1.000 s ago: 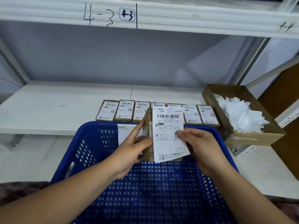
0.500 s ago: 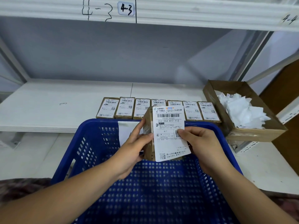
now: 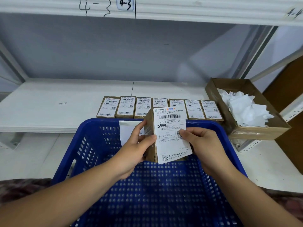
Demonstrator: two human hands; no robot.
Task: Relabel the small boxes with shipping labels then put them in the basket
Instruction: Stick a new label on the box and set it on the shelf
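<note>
Fingers (image 3: 140, 128) of the left hand (image 3: 134, 149) curl round the brown side of a small box (image 3: 150, 118), upright above the blue basket (image 3: 101, 122); the right hand (image 3: 201, 145) pinches the shipping label (image 3: 167, 140) on its front. Labelled boxes (image 3: 142, 107) line the shelf (image 3: 49, 108) at twelve o'clock; a cardboard tray (image 3: 255, 133) of paper scraps (image 3: 246, 110) sits at two o'clock.

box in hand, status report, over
Left hand grips box above basket. Right hand pinches label on its face. Seven labelled boxes on shelf behind. Drop path clear.
</note>
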